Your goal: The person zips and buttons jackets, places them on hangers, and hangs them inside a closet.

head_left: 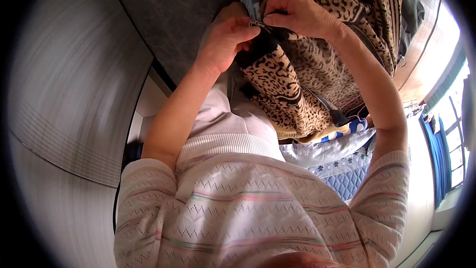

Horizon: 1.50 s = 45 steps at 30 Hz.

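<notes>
A leopard-print jacket (277, 72) with black trim hangs in front of my body, its folds spread to the upper right. My left hand (225, 42) is closed in a pinch on the end of the jacket's zipper (257, 23), by the black hem. Close beside it, my right hand (301, 15) pinches the black edge of the same zipper, thumb and forefinger together. Whether the two zipper halves are joined is too small to tell. A dark cord end (339, 117) dangles lower on the jacket.
A grey wood-grain cabinet (69, 89) stands at my left, with dark flooring (173, 10) beyond it. At right are a quilted blue bedcover (342, 173), a blue curtain (436, 154) and a bright window. More clothes hang at the upper right.
</notes>
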{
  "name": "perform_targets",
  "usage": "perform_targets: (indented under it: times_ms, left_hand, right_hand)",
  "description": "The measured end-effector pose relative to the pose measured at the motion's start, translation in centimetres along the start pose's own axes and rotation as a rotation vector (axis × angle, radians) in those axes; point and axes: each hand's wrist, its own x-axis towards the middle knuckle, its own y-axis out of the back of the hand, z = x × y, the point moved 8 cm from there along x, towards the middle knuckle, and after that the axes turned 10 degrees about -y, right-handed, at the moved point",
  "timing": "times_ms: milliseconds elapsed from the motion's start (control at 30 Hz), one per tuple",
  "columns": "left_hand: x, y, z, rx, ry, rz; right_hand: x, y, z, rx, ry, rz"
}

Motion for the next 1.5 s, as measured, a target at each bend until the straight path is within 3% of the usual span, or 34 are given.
perform_targets:
  times_ms: [200,533,700,833,933,1033,1133,1200,1333,1433,1500]
  left_hand:
    - [0.2,-1.0,-0.3,-0.034,-0.096,-0.061]
    - [-0.3,-1.9,2.1,0.498,-0.416,-0.127]
    - [-0.4,-2.5,2.8,0.637,-0.546,-0.165]
    - [-0.5,-2.4,3.1,0.722,-0.499,-0.116]
    - [-0.3,-2.1,2.4,0.601,-0.461,-0.12]
    - [-0.4,-1.9,2.0,0.498,-0.42,-0.098]
    - [-0.5,-1.6,1.5,0.431,-0.477,-0.094]
    - [-0.5,-1.6,0.8,0.341,-0.476,-0.146]
    - [-2.3,-2.1,2.1,0.699,-0.605,-0.107]
    - [-2.8,-2.9,2.5,0.645,-0.679,-0.137]
    - [-2.5,-3.0,2.2,0.69,-0.598,-0.185]
  right_hand:
    - [0.1,0.2,0.5,-0.019,0.067,0.06]
    - [0.5,-0.3,1.1,-0.019,-0.04,0.02]
    - [0.5,-0.5,-0.1,-0.094,0.08,0.131]
    - [0.6,-0.6,0.3,-0.132,0.049,0.155]
    - [0.5,0.1,-0.3,-0.234,0.077,0.228]
    - [-2.1,3.5,-3.5,-0.489,0.136,0.702]
    - [-3.6,2.4,-3.5,-0.315,-0.108,0.578]
    - [-3.2,-0.7,-2.1,-0.393,-0.265,0.465]
    - [-2.9,-3.8,-0.6,-0.287,-0.386,0.479]
    - [-3.4,-4.1,0.0,-0.145,-0.294,0.531]
    - [-4.2,-3.6,0.3,0.004,-0.23,0.591]
